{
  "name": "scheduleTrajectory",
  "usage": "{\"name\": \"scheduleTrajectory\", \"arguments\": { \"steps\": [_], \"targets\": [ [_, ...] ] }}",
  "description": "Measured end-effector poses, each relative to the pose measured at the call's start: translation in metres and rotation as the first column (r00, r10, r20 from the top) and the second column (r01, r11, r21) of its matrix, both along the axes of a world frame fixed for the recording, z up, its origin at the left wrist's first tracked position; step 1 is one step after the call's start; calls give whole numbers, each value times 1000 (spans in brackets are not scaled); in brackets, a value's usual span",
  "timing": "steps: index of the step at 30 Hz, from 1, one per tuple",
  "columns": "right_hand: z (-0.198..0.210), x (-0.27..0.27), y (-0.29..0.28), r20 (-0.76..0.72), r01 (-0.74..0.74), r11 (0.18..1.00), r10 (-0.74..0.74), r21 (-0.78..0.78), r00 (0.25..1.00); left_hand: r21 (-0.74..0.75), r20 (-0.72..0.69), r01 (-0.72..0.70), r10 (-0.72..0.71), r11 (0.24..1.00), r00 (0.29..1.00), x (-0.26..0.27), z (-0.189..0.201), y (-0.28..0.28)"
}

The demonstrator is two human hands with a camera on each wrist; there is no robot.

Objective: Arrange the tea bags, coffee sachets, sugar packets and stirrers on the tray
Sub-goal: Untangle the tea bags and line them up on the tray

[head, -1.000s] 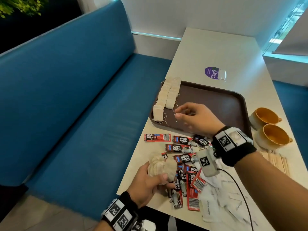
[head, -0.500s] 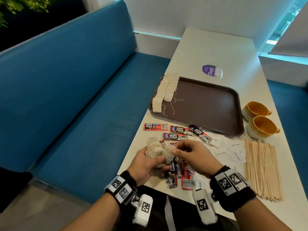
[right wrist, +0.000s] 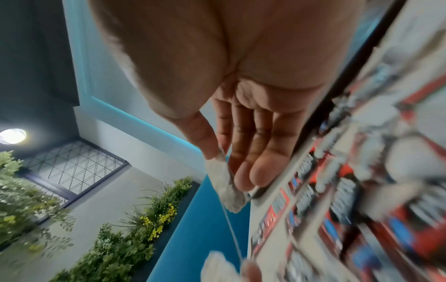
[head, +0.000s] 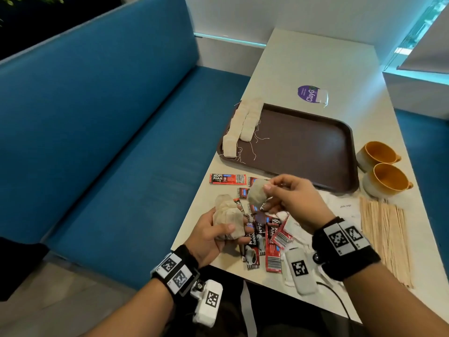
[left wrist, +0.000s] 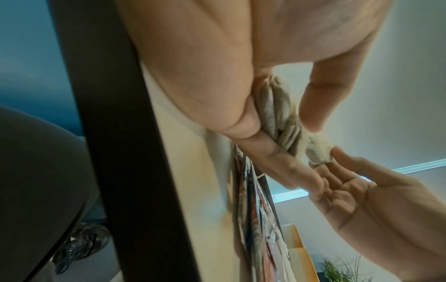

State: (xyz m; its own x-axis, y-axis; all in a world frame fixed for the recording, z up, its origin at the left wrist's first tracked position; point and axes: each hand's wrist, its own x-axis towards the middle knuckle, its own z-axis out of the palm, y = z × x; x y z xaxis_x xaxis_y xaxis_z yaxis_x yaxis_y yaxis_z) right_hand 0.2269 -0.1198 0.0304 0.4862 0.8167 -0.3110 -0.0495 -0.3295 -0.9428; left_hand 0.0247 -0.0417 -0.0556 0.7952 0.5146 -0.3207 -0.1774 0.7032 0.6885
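A blue upholstered bench (head: 109, 132) is set along the left of the pale surface (head: 315, 62); beyond it a white wall (head: 291, 13) is seen, with green plants (right wrist: 115, 248) behind the bench.

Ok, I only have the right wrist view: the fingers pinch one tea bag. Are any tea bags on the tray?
Observer: Yes, two rows of tea bags lie along the left side of the tray.
Operator: And the other hand?
Observer: The left hand grips a bunch of tea bags over the table's near edge.
Operator: Anything else on that tray?
Observer: Nothing that shows. The stirrers lie on the table, nearer than the two cups.
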Motion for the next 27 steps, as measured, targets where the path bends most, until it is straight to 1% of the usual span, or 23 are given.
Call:
{"name": "scheduleTrajectory", "arguments": {
  "steps": [3,7,9,11,13,15,17,23,27],
  "targets": [
    [7,25,27,65,67,997,-70,41,995,18,-13,32,-32,999,999,1,0,2],
    [5,60,81,162,127,986,-143,104,976,-11,-16,4,-4,1000,1000,4,-3,1],
    [-1,74,112,269,107,990,-128,90,955,8,-50,31,-31,999,998,4,-2,2],
    [-7,84,138,354,72,997,-71,12,932,24,-80,66,-64,998,995,4,0,2],
    [-15,90,158,342,12,995,23,-100,940,10,-87,68,-66,998,994,3,2,3],
    [-23,93,170,260,-78,972,137,-223,956,2,-82,74,-74,997,994,3,3,3],
    [-29,95,179,199,-127,949,189,-289,961,-3,-78,83,-83,997,993,2,3,4],
    [-39,109,200,315,-2,954,101,-299,944,-4,-74,108,-108,994,991,2,-2,6],
    [-39,115,202,365,46,967,51,-251,929,-20,-52,108,-109,994,993,2,-3,7]
  ]
}}
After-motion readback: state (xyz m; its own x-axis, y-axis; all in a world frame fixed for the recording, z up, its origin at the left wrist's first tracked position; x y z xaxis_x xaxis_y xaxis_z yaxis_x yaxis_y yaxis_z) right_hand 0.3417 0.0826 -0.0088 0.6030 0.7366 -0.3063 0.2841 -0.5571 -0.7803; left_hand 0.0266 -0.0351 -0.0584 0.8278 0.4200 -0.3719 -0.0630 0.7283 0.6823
